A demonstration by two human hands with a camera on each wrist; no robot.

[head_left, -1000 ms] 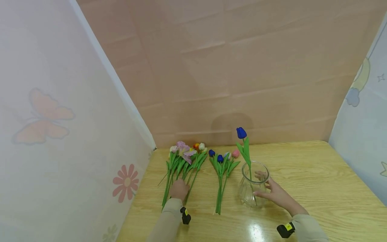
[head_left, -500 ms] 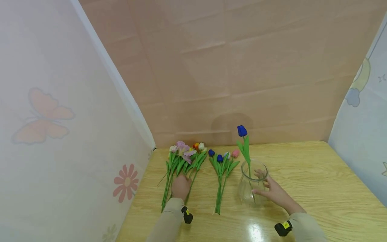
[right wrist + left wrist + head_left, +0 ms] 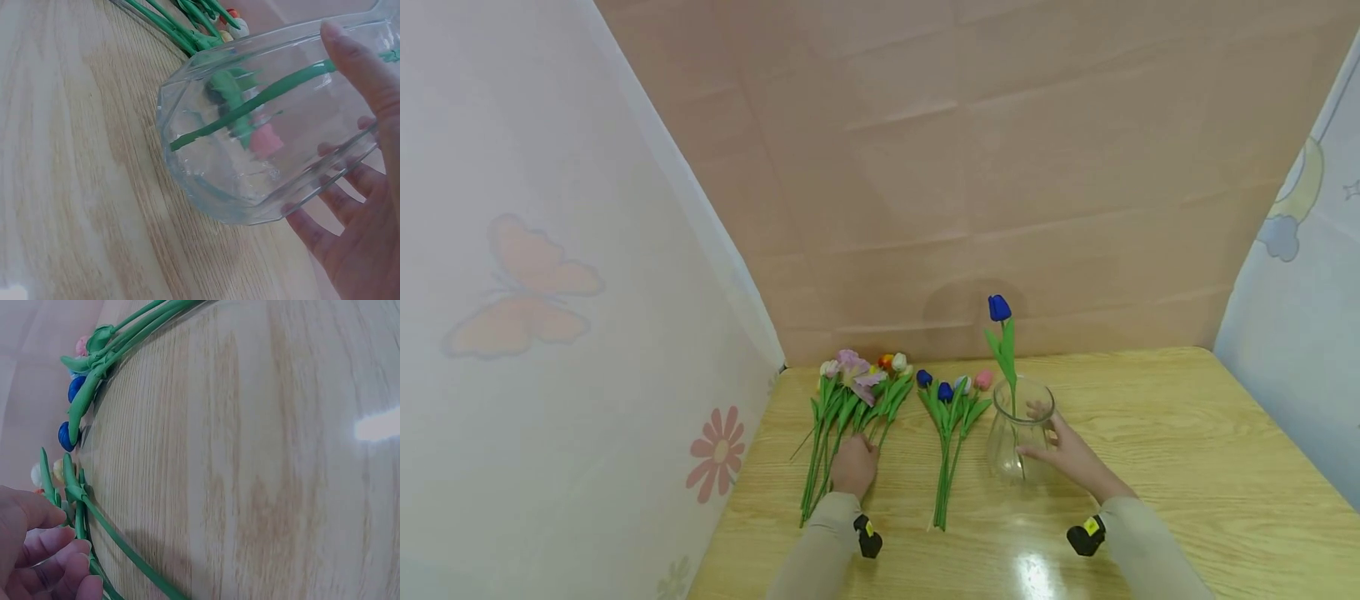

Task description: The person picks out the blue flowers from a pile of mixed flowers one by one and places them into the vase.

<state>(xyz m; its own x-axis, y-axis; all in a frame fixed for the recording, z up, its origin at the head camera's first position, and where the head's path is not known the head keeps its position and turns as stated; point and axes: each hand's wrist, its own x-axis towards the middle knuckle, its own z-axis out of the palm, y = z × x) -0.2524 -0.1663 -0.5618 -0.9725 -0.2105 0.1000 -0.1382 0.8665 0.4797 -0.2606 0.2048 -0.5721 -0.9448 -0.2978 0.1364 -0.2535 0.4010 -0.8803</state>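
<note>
My right hand [image 3: 1067, 457] grips a clear glass vase [image 3: 206, 181] from its right side, thumb in front and fingers round behind. One blue tulip [image 3: 999, 308] stands in the vase, its green stem [image 3: 250, 103] visible through the glass. Whether the vase's base touches the table I cannot tell. My left hand [image 3: 853, 467] is low over the stems of the left flower bunch, which holds a large pale purple flower [image 3: 856, 375] and several tulips. Its fingers [image 3: 75, 569] are loosely bent close to the stems [image 3: 131, 553], and nothing shows pinched between them.
A second bunch of tulips [image 3: 943, 458], with blue, pale and pink heads, lies between the left bunch and the vase. The wooden table [image 3: 1187, 450] meets a tan backdrop [image 3: 880, 208] and a printed side panel [image 3: 587, 400] at left.
My right hand has shifted the vase, with the blue tulip in it, slightly left and up in view. My left hand has moved slightly right and up along the stems.
</note>
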